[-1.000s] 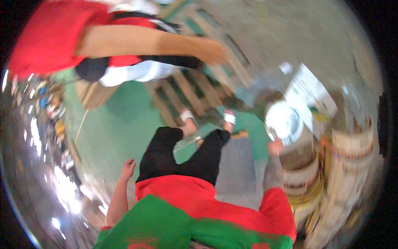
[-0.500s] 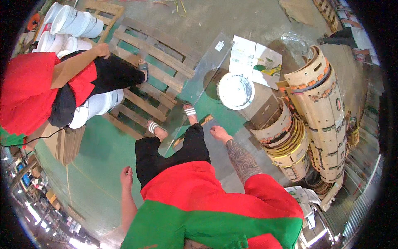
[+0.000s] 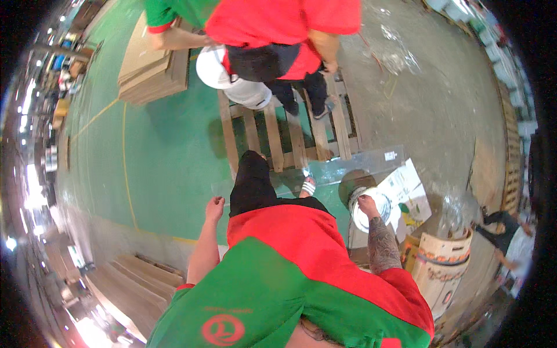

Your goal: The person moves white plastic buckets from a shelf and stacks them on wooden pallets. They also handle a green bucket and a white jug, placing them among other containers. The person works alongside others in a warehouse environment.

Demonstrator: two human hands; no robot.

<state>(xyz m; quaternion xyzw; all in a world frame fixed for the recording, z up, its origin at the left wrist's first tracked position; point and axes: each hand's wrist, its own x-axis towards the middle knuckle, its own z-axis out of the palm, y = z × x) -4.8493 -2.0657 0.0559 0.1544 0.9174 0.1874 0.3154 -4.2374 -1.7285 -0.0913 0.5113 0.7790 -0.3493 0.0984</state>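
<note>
My left hand [image 3: 215,207] hangs beside my left thigh over the green floor, its fingers curled and nothing visible in them. My right hand [image 3: 366,206], below a tattooed forearm, hangs with curled fingers and no object visible. In the view it overlaps a round white bucket [image 3: 380,212] standing on the floor, hiding part of its rim. The hand seems well above the bucket. A white printed cardboard sheet [image 3: 409,181] lies next to the bucket. Ahead of my legs is a slatted wooden pallet [image 3: 272,136].
A co-worker in a red and green shirt [image 3: 264,20] stands at the pallet, beside white buckets [image 3: 246,94]. Stacked cardboard [image 3: 154,72] is at far left, brown sheets [image 3: 130,287] at near left. Bent tan panels [image 3: 438,267] stand at right; another person [image 3: 513,238] is beyond.
My view has swung left, so the pallet and co-worker now sit straight ahead. My legs have stepped, and my right hand now overlaps the bucket. Both hands stay curled.
</note>
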